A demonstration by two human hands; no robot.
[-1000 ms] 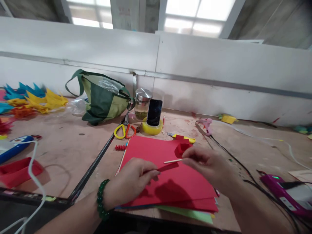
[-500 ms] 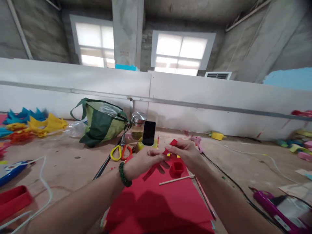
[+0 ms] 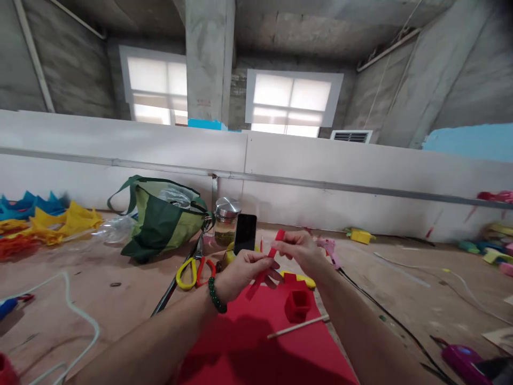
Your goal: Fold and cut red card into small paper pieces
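A narrow red strip (image 3: 276, 241), perhaps felt or foam, slants between my two hands above a red sheet (image 3: 240, 342). My left hand (image 3: 250, 270), with a green bead bracelet at the wrist, pinches it around the middle; its lower end hangs free. Near the strip's upper end, the thumb and fingers of my right hand (image 3: 300, 248) are closed on it. Just below the hands, a small open red box (image 3: 297, 306) sits on the sheet. In front of that box lies a thin wooden stick (image 3: 297, 326).
Scissors with yellow and red handles (image 3: 196, 272) lie left of my hands. Behind stand a phone (image 3: 245, 233), a lidded glass jar (image 3: 226, 222) and a green bag (image 3: 164, 219). To the right are a pink glue gun (image 3: 329, 250) with its cable and a purple tool (image 3: 465, 358).
The view has tilted up slightly, so the table things sit lower. The red strip has turned more upright between my hands, both still holding it.
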